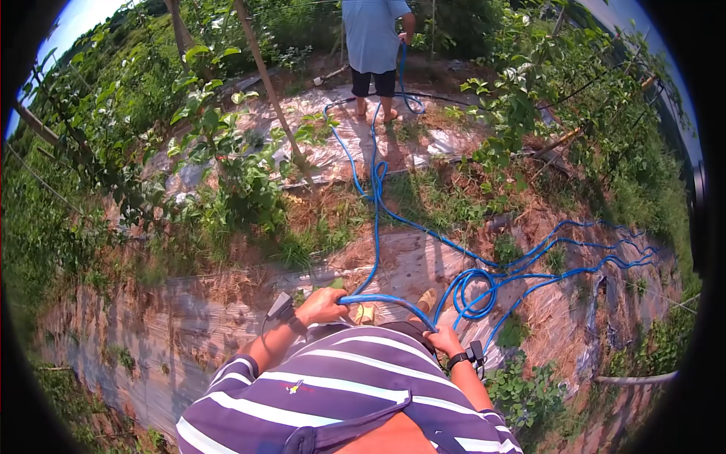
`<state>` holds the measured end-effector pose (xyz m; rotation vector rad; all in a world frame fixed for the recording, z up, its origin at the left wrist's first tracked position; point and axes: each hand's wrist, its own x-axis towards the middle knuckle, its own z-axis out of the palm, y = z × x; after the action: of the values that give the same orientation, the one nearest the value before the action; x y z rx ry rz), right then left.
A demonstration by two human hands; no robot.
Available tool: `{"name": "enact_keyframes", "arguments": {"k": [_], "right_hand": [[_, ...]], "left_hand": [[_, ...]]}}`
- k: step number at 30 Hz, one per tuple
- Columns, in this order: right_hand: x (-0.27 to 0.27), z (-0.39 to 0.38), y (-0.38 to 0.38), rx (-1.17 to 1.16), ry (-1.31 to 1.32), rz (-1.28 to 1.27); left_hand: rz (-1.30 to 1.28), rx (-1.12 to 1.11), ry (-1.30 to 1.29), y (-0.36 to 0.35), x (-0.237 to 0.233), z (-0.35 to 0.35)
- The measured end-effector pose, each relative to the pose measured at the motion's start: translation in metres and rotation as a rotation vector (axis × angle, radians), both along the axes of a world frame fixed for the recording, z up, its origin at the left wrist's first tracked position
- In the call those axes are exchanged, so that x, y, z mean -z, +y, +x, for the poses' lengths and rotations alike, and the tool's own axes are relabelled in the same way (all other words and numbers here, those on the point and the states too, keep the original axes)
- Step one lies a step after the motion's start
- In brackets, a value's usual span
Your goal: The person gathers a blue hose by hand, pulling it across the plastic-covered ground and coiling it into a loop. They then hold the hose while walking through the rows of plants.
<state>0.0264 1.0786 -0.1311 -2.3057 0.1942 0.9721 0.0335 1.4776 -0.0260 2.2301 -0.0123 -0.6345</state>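
A blue hose (386, 299) runs across the front of my body between my two hands. My left hand (324, 306) is closed around it at waist height, and from there the hose drops and leads away over the ground. On the other side, my right hand (445, 339) grips the hose low near my hip, its fingers partly hidden. Beyond my right hand, a loose coil of the same hose (475, 295) lies on the ground, with several strands trailing off to the right.
A person (372, 45) in a light blue shirt stands ahead with their back to me, hose in one hand. Slanted wooden poles (271, 87) and leafy plants (219, 151) rise at left. Silvery plastic sheeting (136, 325) covers strips of ground; a pole (635, 378) lies at right.
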Motion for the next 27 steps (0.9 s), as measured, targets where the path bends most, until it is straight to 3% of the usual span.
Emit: {"name": "enact_keyframes", "arguments": {"k": [1, 9, 27], "right_hand": [[0.000, -0.002, -0.001, -0.006, 0.011, 0.001], [0.028, -0.009, -0.018, -0.007, -0.029, -0.011], [0.014, -0.024, -0.012, 0.063, -0.033, 0.043]], "left_hand": [[-0.032, -0.012, -0.092, 0.000, 0.003, -0.002], [-0.018, -0.005, -0.013, -0.008, 0.005, -0.008], [0.025, 0.054, 0.005, -0.014, -0.005, -0.009]]}}
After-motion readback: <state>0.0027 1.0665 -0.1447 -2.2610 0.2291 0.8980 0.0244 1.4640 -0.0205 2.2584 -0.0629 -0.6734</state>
